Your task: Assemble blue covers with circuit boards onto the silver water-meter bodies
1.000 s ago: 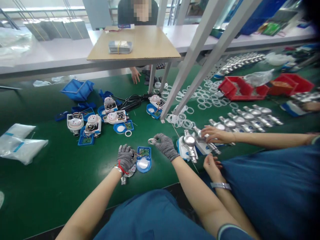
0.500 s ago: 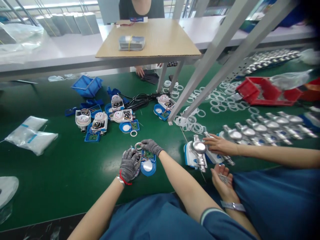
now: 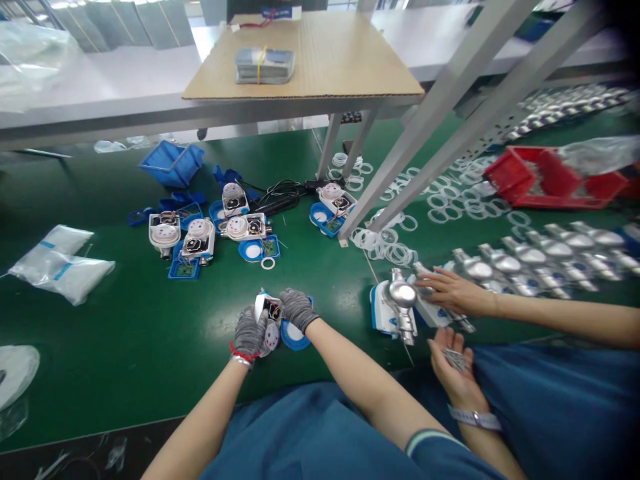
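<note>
My left hand [image 3: 250,331], in a grey glove, grips a white device housing [image 3: 271,337] by its left side. The housing lies open, with dark parts and wires showing. My right hand [image 3: 297,309], also gloved, has its fingers bent at the housing's upper right edge; whatever they hold is hidden. Under and beside that hand is a blue cover [image 3: 295,335] with a white disc, partly hidden. A single white ring [image 3: 268,263] lies beyond my hands, beside another opened device [image 3: 250,228].
More opened devices [image 3: 199,239] and a blue bin [image 3: 173,163] stand at the back left. Plastic bags [image 3: 63,263] lie left. Slanted metal posts [image 3: 395,147] rise right of centre. A co-worker's hands [image 3: 457,293] are at silver-topped units [image 3: 400,303] on the right.
My right hand had a ring at its fingertips above the cover; that ring no longer shows. My left hand has shifted slightly down and left, uncovering more of the housing. The camera view has tilted down.
</note>
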The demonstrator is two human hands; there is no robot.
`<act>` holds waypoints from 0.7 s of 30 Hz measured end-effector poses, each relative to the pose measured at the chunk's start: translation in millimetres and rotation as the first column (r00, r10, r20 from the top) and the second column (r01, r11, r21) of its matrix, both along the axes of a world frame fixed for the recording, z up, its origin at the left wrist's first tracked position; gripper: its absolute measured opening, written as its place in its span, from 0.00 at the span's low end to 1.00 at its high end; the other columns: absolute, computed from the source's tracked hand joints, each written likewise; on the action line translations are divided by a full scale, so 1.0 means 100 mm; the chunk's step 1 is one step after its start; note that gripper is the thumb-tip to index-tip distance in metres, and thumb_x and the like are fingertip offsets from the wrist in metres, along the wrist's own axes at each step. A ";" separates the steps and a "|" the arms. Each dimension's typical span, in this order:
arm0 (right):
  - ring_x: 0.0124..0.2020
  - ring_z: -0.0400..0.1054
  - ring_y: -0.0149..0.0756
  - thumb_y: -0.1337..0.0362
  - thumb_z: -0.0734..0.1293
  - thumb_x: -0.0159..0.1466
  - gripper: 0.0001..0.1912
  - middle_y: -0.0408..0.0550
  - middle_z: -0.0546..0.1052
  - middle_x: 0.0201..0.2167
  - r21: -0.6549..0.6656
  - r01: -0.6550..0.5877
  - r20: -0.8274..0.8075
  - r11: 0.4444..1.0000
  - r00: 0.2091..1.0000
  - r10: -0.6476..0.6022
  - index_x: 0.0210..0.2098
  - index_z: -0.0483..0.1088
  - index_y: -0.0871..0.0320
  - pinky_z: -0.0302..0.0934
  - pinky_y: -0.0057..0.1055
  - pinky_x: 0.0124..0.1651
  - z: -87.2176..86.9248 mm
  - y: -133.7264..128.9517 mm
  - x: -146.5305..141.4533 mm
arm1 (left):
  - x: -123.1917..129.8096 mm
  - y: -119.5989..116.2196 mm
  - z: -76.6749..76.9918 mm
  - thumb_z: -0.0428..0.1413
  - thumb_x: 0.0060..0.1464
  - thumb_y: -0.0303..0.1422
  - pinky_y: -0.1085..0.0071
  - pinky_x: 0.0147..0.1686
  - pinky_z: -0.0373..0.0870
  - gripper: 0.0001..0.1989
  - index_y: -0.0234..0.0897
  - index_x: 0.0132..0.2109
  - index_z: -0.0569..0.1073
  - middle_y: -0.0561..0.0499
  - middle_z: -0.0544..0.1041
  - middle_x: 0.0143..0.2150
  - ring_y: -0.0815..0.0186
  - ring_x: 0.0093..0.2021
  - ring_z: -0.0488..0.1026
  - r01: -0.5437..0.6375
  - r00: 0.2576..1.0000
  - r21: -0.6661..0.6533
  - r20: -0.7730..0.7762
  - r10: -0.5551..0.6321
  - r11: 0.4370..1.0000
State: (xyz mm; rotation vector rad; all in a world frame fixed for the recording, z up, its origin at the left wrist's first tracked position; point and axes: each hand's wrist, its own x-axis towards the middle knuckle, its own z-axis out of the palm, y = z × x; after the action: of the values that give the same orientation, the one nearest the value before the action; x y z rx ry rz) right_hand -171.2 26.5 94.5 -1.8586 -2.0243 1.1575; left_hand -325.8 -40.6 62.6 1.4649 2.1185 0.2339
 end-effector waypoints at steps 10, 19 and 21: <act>0.53 0.67 0.45 0.62 0.66 0.58 0.15 0.50 0.76 0.45 0.168 0.235 -0.064 0.957 0.972 -0.227 0.45 0.73 0.50 0.59 0.39 0.58 0.07 -0.11 0.40 | -0.09 0.02 0.11 0.45 0.59 0.47 0.58 0.61 0.66 0.27 0.34 0.57 0.68 0.36 0.71 0.59 0.54 0.59 0.69 -0.173 0.971 -0.047 0.157 0.178 0.984; 0.53 0.65 0.48 0.56 0.61 0.59 0.23 0.59 0.74 0.46 0.125 0.560 -0.074 0.819 0.829 -0.555 0.52 0.69 0.56 0.59 0.44 0.59 0.51 -0.10 1.56 | -0.27 -0.07 0.14 0.63 0.30 0.62 0.71 0.35 0.73 0.38 0.34 0.39 0.77 0.48 0.81 0.36 0.62 0.35 0.76 -0.491 0.570 -0.078 0.725 0.387 0.868; 0.49 0.68 0.47 0.56 0.62 0.59 0.18 0.58 0.75 0.40 -0.098 0.670 -0.187 0.736 0.714 -0.674 0.45 0.72 0.53 0.62 0.41 0.55 0.80 -0.13 2.25 | -0.25 -0.13 0.12 0.67 0.25 0.60 0.72 0.33 0.73 0.39 0.34 0.39 0.77 0.49 0.81 0.35 0.63 0.34 0.76 -0.521 0.470 -0.138 0.778 0.418 0.842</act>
State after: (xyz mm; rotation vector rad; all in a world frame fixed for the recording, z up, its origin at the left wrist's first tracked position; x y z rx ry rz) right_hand 54.3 13.2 174.0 -2.0948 -1.0411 1.0806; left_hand -351.1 -53.1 74.6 0.5458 1.6741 1.0389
